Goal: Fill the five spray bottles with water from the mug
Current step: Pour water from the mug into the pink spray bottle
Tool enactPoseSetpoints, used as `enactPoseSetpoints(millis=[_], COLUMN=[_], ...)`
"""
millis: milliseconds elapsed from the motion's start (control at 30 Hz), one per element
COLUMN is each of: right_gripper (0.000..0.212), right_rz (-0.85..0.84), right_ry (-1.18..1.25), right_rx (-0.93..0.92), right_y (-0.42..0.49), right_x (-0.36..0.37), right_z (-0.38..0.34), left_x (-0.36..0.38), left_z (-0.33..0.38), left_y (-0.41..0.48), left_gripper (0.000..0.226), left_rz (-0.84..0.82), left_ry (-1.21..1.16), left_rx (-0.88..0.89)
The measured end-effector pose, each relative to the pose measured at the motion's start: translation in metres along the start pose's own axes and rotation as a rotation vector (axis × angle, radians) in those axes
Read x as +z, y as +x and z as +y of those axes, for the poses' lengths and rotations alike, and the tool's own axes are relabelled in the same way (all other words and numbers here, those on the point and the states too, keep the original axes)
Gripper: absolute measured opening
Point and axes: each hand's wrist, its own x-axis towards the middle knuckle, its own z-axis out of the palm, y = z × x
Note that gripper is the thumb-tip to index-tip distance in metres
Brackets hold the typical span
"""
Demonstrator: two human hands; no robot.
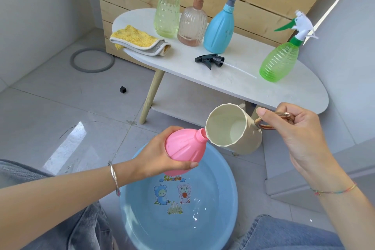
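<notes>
Across the upper band of the frame, from left: a grey ring (92,60) and a small black block (123,89) lay on the tiled floor. A white oval table (243,87) carried a folded yellow cloth (138,39), then three upright capped bottles just beside one another: a pale green bottle (167,10), a clear brown-capped bottle (191,24) and a blue bottle (220,28). A loose black spray head (210,60) lay on its side in front of them. A bright green bottle (278,63) with a white-and-green trigger stood near the table's right end.

Across the lower band, from left: the left hand (162,154) was curled round the body of the uncapped pink bottle (182,146), which was tilted with its open neck pointing up and to the right. The cream mug (233,130) was tipped toward the left, its rim touching that neck. The right hand (294,128) gripped the mug's copper-coloured handle, fingers curled through it and thumb laid toward the mug wall. Below both hands, at bottom centre, sat a blue basin (227,184) holding water, with cartoon figures printed on its floor.
</notes>
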Motion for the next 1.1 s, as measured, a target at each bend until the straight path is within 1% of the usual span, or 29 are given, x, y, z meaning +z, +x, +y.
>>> enactPoseSetpoints(millis=[167,533,800,933,1033,1067,1100], right_gripper=[0.078,0.079,0.084,0.078,0.063,0.063,0.068], right_rz=[-0.001,-0.016,-0.016,-0.026,-0.038,-0.039,-0.039], right_ry=[-0.025,-0.058,-0.079,-0.099,-0.106,-0.106,-0.109], right_rx=[-0.009,-0.006,-0.025,-0.031,-0.036,-0.039,-0.043], right_y=[-0.0011,-0.0009,-0.0002,-0.0017,-0.0023,-0.0022,-0.0026], right_x=[-0.0006,-0.0026,-0.0031,-0.0021,-0.0009,-0.0008,-0.0006], right_z=[-0.0001,0.0019,0.0042,-0.0002,-0.0032,-0.0033,-0.0034], left_x=[0.0002,0.0003,-0.0002,-0.0002,0.0001,0.0003,0.0003], left_z=[-0.0009,-0.0029,-0.0055,-0.0062,-0.0063,-0.0063,-0.0064], left_y=[-0.0002,-0.0006,-0.0011,-0.0015,-0.0021,-0.0024,-0.0026], left_gripper=[0.083,0.084,0.082,0.081,0.082,0.082,0.081], left_rz=[-0.004,-0.015,-0.030,-0.040,-0.041,-0.041,-0.042], left_ry=[0.010,0.021,0.014,0.015,0.015,0.014,0.013], left_rx=[-0.004,-0.014,-0.034,-0.041,-0.037,-0.036,-0.034])
